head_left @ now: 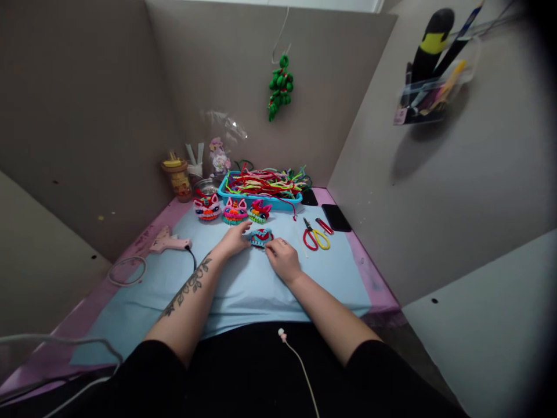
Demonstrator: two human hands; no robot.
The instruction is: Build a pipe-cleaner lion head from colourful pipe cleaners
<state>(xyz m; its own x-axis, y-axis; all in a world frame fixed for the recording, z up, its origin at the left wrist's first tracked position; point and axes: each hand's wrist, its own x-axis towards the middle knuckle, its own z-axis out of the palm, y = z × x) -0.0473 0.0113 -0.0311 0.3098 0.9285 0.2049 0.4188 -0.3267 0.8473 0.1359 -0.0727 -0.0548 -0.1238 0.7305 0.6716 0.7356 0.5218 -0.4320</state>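
A small blue and red piece of fuzzy pipe cleaners point(261, 237) lies on the light blue cloth between my hands. At its left edge is my left hand point(236, 239), with thumb and fingers apart. My right hand point(284, 259) has its fingers curled, and the fingertips pinch the piece's right edge. Behind it stand three finished-looking pipe-cleaner animal heads: a pink and red one point(207, 208), a pink and teal one point(235, 211), and a magenta and green one point(260, 211).
A blue basket point(278, 203) of loose pipe cleaners stands at the back. Scissors point(316, 238), a red cutter point(324, 226) and a black phone point(336, 217) lie right. A pink glue gun point(169, 241) with a cable lies left. Grey partitions point(261, 52) enclose the table.
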